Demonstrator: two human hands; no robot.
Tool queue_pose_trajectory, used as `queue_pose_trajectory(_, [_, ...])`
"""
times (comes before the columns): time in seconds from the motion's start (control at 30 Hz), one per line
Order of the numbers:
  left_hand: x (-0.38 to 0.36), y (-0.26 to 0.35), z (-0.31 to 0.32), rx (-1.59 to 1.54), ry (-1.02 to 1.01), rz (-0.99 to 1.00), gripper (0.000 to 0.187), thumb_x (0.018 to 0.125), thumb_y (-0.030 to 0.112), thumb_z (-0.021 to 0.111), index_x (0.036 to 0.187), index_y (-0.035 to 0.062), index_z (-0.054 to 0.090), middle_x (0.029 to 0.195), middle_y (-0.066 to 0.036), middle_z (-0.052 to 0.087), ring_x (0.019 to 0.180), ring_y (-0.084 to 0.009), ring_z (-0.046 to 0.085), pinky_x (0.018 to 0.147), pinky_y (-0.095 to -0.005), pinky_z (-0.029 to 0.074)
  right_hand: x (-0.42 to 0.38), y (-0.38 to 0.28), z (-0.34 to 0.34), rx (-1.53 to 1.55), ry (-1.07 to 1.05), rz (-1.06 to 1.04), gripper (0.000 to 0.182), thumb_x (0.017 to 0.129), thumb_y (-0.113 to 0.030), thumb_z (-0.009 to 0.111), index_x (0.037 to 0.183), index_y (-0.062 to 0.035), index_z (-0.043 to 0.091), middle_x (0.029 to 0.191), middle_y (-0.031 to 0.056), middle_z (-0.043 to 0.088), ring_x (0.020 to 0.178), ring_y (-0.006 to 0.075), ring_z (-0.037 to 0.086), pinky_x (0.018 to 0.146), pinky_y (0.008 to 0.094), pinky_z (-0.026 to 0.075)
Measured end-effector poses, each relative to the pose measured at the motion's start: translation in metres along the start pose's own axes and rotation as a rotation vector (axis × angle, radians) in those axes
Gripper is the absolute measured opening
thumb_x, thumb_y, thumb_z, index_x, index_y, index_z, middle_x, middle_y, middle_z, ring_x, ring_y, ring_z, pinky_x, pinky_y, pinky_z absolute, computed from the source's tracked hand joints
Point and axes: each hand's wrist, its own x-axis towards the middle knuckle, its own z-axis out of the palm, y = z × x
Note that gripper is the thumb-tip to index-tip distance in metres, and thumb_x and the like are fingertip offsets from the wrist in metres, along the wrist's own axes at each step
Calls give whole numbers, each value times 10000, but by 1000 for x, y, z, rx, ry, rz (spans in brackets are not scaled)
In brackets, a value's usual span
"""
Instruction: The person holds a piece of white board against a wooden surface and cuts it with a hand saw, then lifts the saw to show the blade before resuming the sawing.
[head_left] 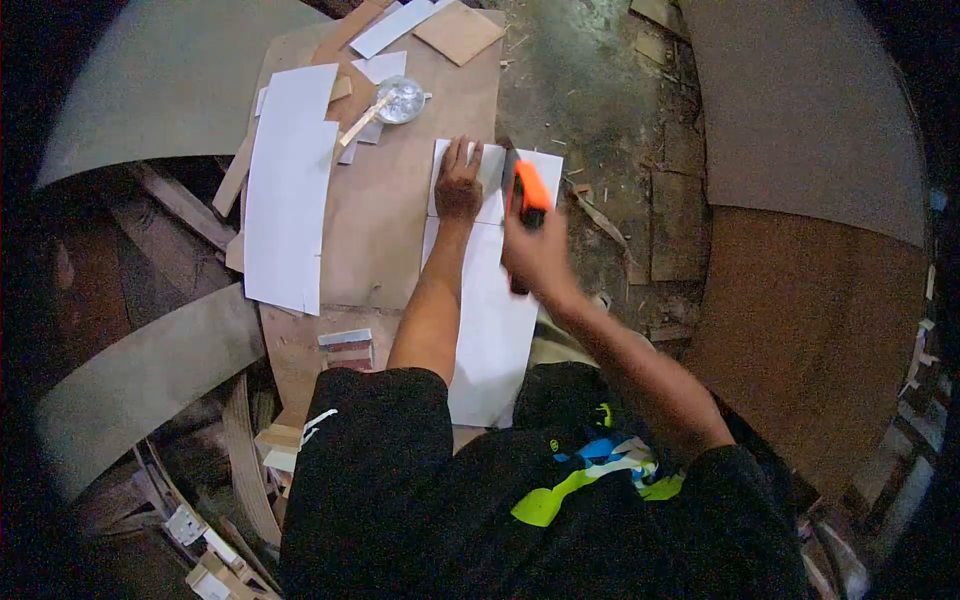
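My left hand (pixel 459 190) lies flat on a white board (pixel 492 320), fingers stretched toward its far end. A thin dark line crosses the board just below that hand. My right hand (pixel 538 250) is wrapped round the orange and black handle of a hand saw (pixel 533 185), over the board's right part. A dark strip of blade shows beyond the handle against the board's far edge; the rest of the blade is hidden. The right hand and forearm are blurred by motion. On its right side the board overhangs the brown work surface (pixel 385 240).
Left of my arms lies a long white panel (pixel 288 190). A clear round container (pixel 400 100) with a wooden stick stands near offcuts (pixel 460 32) at the back. Large brown sheets (pixel 810 320) lean at right; a curved grey sheet (pixel 160 380) and wood scraps are at left.
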Motion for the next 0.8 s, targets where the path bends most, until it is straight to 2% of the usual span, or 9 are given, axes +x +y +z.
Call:
queue_pose_trajectory(0.07, [3, 0, 1, 23, -26, -10, 609, 715, -50, 475, 1309, 65, 538, 1402, -175, 452, 1349, -321, 364, 1137, -398, 301, -42, 46, -1, -30, 38, -155, 124, 790, -53, 607, 818, -48, 486, 609, -9, 450, 535, 98, 465, 487, 303, 418])
queue_pose_trajectory(0.1, [3, -2, 2, 35, -44, -15, 605, 715, -52, 474, 1305, 63, 542, 1403, -181, 450, 1349, -325, 364, 1136, -398, 303, -58, 62, -7, 85, -38, 117, 113, 796, -49, 606, 803, -48, 493, 623, -8, 468, 543, 89, 474, 496, 290, 418])
queue_pose_trajectory(0.13, [3, -2, 3, 48, -64, -19, 602, 716, -54, 472, 1302, 61, 546, 1403, -187, 448, 1349, -329, 363, 1135, -398, 304, -60, 111, -13, 69, -45, -116, 118, 807, -55, 617, 791, -49, 500, 616, -5, 490, 488, 85, 469, 441, 274, 404])
queue_pose_trajectory(0.17, [3, -1, 1, 22, -52, -13, 609, 704, -55, 475, 1299, 53, 547, 1402, -187, 448, 1348, -335, 362, 1136, -401, 300, -67, 111, -17, 117, -52, -40, 117, 811, -58, 623, 796, -47, 507, 611, -1, 505, 475, 89, 481, 427, 270, 407])
queue_pose_trajectory(0.3, [1, 0, -4, -26, 1, 3, 599, 708, -53, 473, 1293, 47, 551, 1381, -191, 469, 1340, -343, 372, 1132, -407, 303, -61, 88, -15, 190, -102, 52, 111, 817, -64, 633, 805, -38, 526, 589, 11, 533, 478, 108, 535, 426, 274, 435])
queue_pose_trajectory(0.43, [1, -3, 5, -19, 51, 29, 576, 725, -47, 471, 1287, 47, 554, 1369, -193, 485, 1331, -340, 387, 1122, -414, 317, -5, -14, -33, -33, -44, 176, 121, 828, -108, 617, 820, -23, 531, 562, 32, 527, 425, 134, 525, 400, 307, 444])
queue_pose_trajectory(0.5, [3, 0, 0, -15, 40, 22, 575, 725, -44, 472, 1286, 50, 555, 1371, -191, 484, 1328, -339, 391, 1119, -418, 319, 6, -37, -38, 33, -102, 128, 76, 823, -84, 599, 819, -44, 534, 602, 18, 533, 458, 123, 514, 425, 301, 419])
queue_pose_trajectory(0.67, [2, -3, 1, -11, 11, 11, 591, 713, -38, 490, 1292, 63, 554, 1382, -179, 475, 1328, -336, 390, 1123, -421, 312, 48, -41, -38, -131, -85, 167, 100, 847, -105, 599, 785, -55, 538, 614, 29, 530, 469, 129, 512, 437, 315, 422])
queue_pose_trajectory(0.8, [-1, -3, 3, -2, 9, 17, 600, 705, -42, 502, 1293, 69, 555, 1389, -167, 468, 1323, -334, 393, 1128, -420, 310, 59, -66, -44, 30, -180, 198, 159, 852, -149, 607, 763, -41, 530, 611, 33, 531, 461, 136, 513, 429, 299, 417])
